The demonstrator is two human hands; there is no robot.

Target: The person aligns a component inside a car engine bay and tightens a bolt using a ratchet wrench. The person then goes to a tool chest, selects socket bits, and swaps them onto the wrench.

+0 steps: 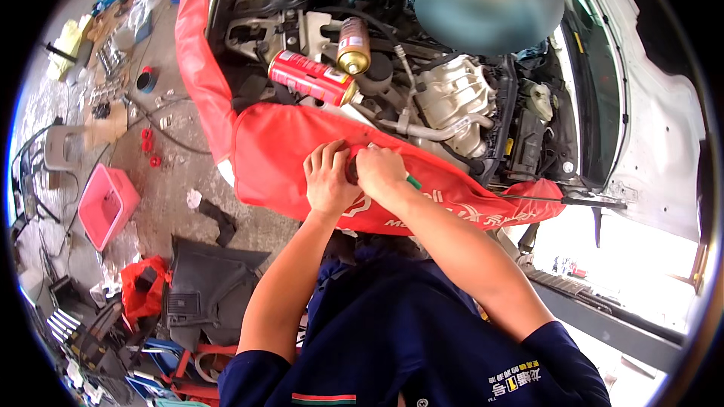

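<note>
My left hand point(332, 177) is on the red fender cover point(279, 151), its fingers bent around something dark that is mostly hidden between my hands. My right hand point(381, 173) is closed on a green tool point(412, 181), whose working end I cannot make out. Both hands meet at the cover's middle, over the car's front edge. A red spray can point(309, 75) lies just beyond the cover on the engine bay, beside an upended gold-capped can point(353, 45). The silver engine part point(456, 102) sits to the right of them.
The raised white hood point(656, 143) fills the right side, with a strut below it. On the floor at left are a pink basin point(107, 207), a stool point(60, 147), cables, scattered parts, a red bag point(141, 290) and dark panels point(207, 286). A blurred patch covers the upper engine bay.
</note>
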